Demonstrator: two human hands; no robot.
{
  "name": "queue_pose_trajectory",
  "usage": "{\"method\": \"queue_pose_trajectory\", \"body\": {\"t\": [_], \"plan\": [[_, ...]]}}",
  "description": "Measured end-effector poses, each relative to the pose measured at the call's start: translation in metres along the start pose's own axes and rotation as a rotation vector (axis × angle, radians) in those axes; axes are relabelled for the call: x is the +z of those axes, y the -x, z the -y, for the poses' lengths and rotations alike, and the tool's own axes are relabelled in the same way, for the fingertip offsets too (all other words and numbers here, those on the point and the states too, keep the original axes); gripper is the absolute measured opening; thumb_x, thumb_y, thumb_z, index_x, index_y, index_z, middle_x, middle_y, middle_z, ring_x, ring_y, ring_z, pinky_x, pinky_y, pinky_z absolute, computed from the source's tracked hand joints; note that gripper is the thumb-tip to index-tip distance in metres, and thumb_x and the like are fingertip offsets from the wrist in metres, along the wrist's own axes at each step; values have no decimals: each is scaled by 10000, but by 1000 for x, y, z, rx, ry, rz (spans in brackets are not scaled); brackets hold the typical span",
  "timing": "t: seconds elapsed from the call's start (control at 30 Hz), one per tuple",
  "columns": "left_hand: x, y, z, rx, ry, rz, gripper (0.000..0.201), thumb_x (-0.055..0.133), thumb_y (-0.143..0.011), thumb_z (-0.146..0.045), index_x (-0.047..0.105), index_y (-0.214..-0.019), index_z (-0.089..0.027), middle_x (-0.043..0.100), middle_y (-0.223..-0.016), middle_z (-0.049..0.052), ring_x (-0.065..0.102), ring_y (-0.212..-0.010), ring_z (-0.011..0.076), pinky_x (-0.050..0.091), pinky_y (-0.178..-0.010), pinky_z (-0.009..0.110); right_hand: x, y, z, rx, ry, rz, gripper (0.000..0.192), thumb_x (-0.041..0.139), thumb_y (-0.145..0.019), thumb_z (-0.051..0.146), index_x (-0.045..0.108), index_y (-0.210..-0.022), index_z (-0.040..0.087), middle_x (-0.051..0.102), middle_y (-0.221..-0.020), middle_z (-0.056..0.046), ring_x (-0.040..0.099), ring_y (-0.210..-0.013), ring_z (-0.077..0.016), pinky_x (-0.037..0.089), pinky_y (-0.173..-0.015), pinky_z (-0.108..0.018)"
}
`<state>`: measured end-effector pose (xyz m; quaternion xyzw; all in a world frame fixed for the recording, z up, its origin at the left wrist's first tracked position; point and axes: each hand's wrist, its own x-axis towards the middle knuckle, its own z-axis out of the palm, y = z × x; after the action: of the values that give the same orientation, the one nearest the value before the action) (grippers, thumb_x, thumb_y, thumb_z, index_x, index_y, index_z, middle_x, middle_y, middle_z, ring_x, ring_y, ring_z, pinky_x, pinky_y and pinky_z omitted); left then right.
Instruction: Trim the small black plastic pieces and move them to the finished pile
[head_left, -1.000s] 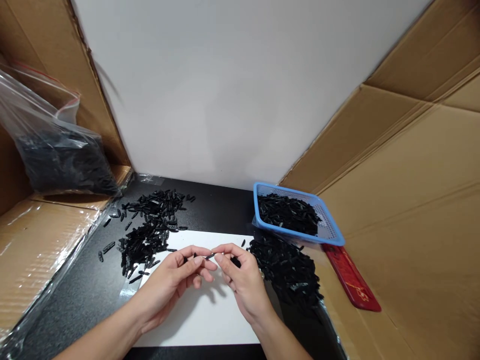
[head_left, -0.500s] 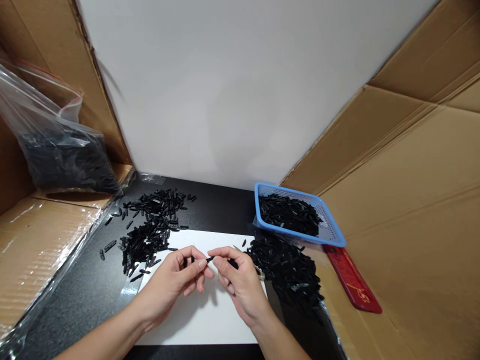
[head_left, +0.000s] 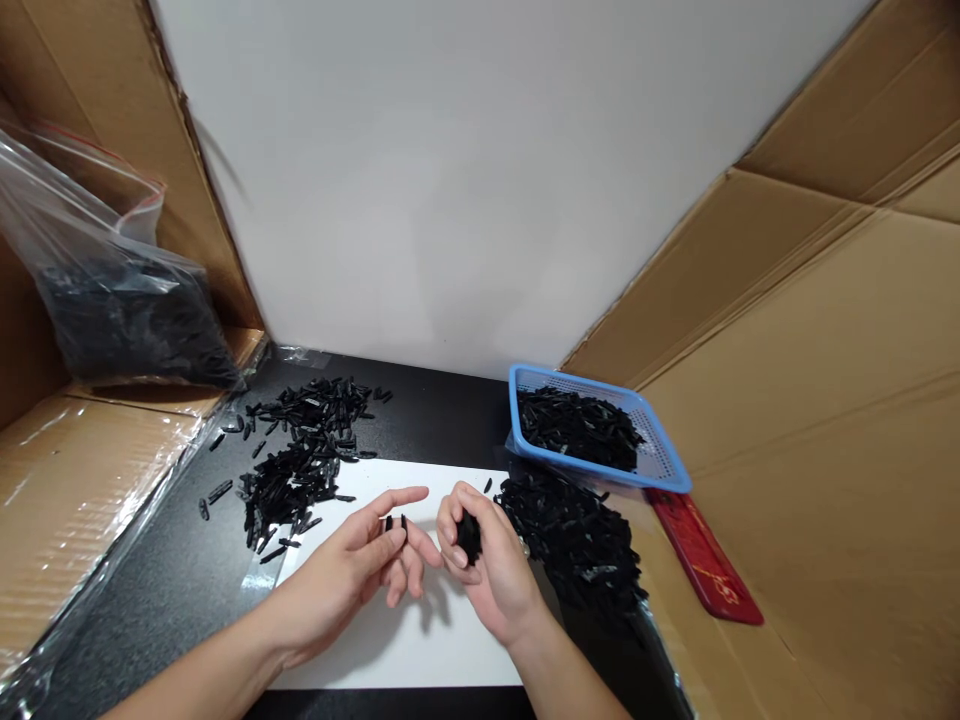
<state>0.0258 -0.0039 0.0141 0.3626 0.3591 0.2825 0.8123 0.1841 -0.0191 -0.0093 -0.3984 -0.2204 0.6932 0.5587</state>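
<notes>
My left hand (head_left: pixel 375 545) is over the white board, its index finger stretched out. Its thumb pinches small black strips (head_left: pixel 403 522) against the other fingers; two dark ends show. Close beside it, my right hand (head_left: pixel 491 560) is curled palm-up around a bunch of black strips (head_left: pixel 469 540). The strips are thin and elongated, of a kind I cannot make out. Both hands hover above the white board (head_left: pixel 420 640). Behind the right hand, a bit of a metal tool (head_left: pixel 524 547) shows, mostly hidden.
Loose black strips form a left pile (head_left: pixel 292 480) and a denser right pile (head_left: pixel 577 545). A blue plastic basket (head_left: pixel 664 450) with more strips stands behind the right pile. A red flat object (head_left: pixel 709 565) lies at right. A clear zip bag (head_left: pixel 135 310) leans left against cardboard (head_left: pixel 217 230).
My hands have drawn slightly apart. The strip between my fingertips is gone from there; my right fingers have curled in around the bunch, and my left index finger has straightened.
</notes>
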Motion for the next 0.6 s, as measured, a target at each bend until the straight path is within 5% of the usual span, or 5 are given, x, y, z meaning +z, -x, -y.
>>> {"method": "queue_pose_trajectory", "body": {"t": [0.23, 0.43, 0.6], "plan": [[-2, 2, 5, -4, -158, 40, 619, 577, -882, -381, 336, -1417, -184, 663, -769, 40, 542, -550, 128, 367, -488, 242, 0, 1, -5, 40, 260, 150, 279, 703, -780, 415, 616, -750, 152, 534, -455, 46, 330, -374, -44, 156, -369, -170], [-1, 1, 3, -5, -185, 7, 571, 596, -865, -425, 415, -1348, -179, 668, -731, 34, 514, -514, 116, 326, -458, 227, 0, 1, -6, 22, 268, 75, 264, 779, -707, 387, 683, -715, 142, 529, -445, 40, 357, -389, -51, 172, -375, -184], [-4, -1, 1, -2, -1, -46, 344, 625, -844, -278, 601, -1164, -153, 650, -777, 27, 511, -655, 113, 399, -641, 235, 0, 0, -2, 49, 145, 29, 278, 807, -671, 383, 693, -714, 134, 575, -526, 16, 319, -389, -24, 136, -356, -164]]}}
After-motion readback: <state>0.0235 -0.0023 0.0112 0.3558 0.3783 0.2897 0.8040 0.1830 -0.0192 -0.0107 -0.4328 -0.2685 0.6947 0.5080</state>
